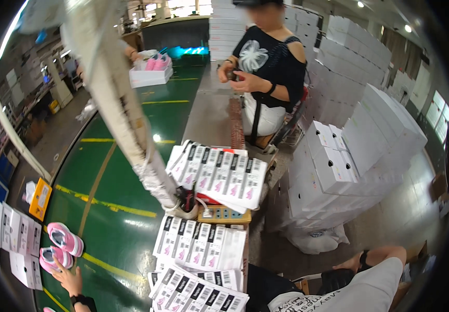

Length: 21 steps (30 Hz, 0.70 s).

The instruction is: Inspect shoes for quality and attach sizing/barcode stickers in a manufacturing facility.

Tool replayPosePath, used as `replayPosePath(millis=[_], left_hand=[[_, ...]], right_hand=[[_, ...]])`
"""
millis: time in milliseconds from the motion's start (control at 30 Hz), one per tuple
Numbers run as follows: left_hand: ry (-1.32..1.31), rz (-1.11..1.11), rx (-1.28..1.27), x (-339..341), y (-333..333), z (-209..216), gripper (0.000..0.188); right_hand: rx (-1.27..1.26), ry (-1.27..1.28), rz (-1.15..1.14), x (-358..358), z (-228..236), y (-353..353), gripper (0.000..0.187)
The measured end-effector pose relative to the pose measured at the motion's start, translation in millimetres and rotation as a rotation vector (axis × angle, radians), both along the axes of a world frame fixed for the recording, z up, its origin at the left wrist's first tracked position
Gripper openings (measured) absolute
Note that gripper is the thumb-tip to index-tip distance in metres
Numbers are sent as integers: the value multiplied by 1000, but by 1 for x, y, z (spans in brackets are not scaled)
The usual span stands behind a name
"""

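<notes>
Left hand [68, 281]: relaxed rather than clenched, fingers spread and thumb held apart; the fingertips lie over the near end of the lower shoe, seemingly touching it, with no grasp closed around it. A dark band circles the wrist.
Right hand: outside the view, so its grip cannot be told.
Lower shoe [50, 255]: pink upper with pale edging and a light, whitish interior; partly covered by the fingers.
Upper shoe [67, 239]: the same pink, its opening toward the upper left, the inside pale grey-white, a white band running along the pink of its rounded lower-right end; finer detail is too small to read.
Place of the pair: side by side at the left edge of the green work surface [115, 171], which is marked with yellow lines.
Beside the shoes: white boxes [25, 269] just to their left, and an orange box [41, 199] above them.
Across the surface: a pale post [115, 99], then stacks of printed white sheets [198, 242] bearing barcodes and small pink shoe pictures.
Far end: an open white carton [150, 78] with more pink shoes [157, 63] inside.
Right side: a co-worker in a black top [271, 57], near tall piles of white cartons [333, 166].
</notes>
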<state>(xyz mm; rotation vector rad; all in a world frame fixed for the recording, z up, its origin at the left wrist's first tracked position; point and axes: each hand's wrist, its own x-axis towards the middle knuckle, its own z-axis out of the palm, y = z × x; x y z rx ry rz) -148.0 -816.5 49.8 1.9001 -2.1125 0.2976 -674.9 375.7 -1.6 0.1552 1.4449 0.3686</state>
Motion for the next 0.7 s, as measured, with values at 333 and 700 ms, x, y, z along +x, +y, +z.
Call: replayPosePath(millis=[333,700], left_hand=[[14,23,124,64,33,70,113],[-77,457,436,175,132,35,86]], right_hand=[[-131,230,-205,-21,-74,-226,94],[-1458,418,910,129,210,-679,47]])
